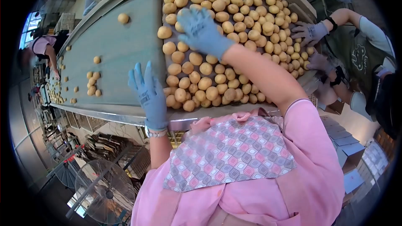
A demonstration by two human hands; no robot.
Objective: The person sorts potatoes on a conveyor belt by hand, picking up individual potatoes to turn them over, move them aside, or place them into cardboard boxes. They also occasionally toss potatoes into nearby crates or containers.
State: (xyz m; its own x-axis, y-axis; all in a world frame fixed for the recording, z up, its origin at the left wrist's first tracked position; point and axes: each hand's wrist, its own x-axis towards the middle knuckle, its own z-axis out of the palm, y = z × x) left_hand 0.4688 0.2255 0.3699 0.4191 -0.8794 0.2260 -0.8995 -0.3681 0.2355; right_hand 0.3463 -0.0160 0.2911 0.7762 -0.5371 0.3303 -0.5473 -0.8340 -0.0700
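caged fan (109, 193) lower left, boxes (352, 150) lower right

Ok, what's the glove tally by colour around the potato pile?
Blue gloves: 2, on the wearer's left hand and right hand
Grey gloves: 2, on the co-worker at the pile's end
Total: 4
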